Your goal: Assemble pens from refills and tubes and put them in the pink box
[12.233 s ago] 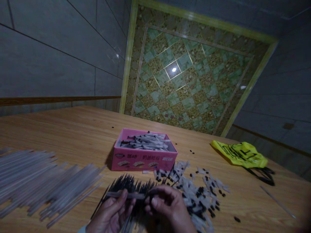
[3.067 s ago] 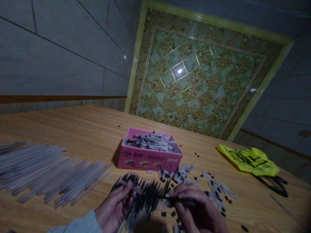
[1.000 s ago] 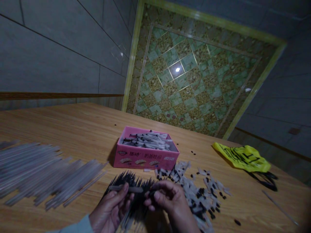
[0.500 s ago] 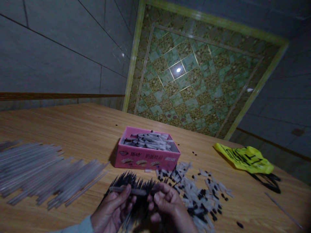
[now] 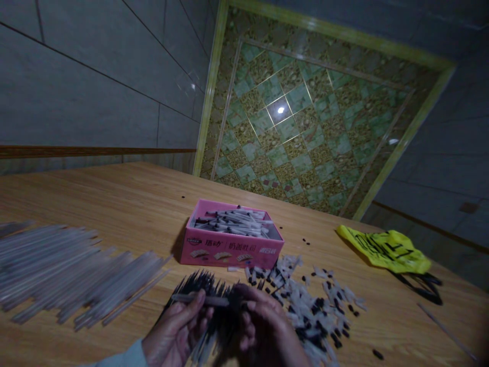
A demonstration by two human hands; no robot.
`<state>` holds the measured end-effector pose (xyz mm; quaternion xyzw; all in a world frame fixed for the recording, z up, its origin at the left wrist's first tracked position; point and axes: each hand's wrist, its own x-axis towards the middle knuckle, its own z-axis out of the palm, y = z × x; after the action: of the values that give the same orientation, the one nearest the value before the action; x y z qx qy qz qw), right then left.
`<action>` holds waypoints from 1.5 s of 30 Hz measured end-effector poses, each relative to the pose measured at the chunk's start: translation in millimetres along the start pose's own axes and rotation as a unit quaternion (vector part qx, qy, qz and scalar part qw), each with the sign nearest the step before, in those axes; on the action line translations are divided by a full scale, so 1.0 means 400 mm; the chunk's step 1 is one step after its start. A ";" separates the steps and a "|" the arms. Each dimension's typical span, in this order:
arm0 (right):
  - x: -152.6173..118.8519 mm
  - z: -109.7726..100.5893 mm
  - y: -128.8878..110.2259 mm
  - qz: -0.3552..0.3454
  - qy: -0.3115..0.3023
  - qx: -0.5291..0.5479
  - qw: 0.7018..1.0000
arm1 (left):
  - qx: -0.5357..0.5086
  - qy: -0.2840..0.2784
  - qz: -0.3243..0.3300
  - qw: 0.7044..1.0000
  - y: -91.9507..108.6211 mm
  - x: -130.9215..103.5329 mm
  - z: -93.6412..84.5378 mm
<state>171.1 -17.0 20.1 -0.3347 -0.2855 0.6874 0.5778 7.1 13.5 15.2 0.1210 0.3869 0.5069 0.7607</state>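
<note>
now, lower centre: left hand (image 5: 179, 323) pinches a translucent tube (image 5: 217, 302) | right hand (image 5: 269, 323) curls at its right end, contents too dark to tell | black pointed rods (image 5: 202, 279) beneath | probably best: light pinch, tube level, fingers near the tip

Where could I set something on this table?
Beyond the clear tubes, left of the pink box, the tabletop is nearly bare. Between box and yellow bag lie only a few black bits. Crowded: around the left hand and right hand, among dark spikes and scattered pieces.
</note>
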 end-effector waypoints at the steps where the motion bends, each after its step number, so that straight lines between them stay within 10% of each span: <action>1: 0.000 0.002 -0.003 0.000 0.001 -0.003 1.000 | 0.000 -0.001 -0.002 1.000 0.000 0.001 -0.001; 16: -0.005 -0.002 0.019 -0.146 0.040 -0.179 0.972 | 0.043 -0.014 0.023 0.999 -0.001 0.001 -0.001; 38: -0.031 0.023 0.004 -0.249 0.111 -0.462 0.844 | 0.119 -0.059 0.074 0.988 -0.004 -0.009 -0.002; 45: -0.006 -0.016 0.050 -0.208 0.082 -0.372 0.901 | 0.209 -0.111 0.152 0.960 0.008 -0.029 0.008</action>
<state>164.4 -22.8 0.9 -0.5133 -0.5349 0.3653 0.5630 5.2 5.6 24.6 0.3904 0.3742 0.5076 0.6707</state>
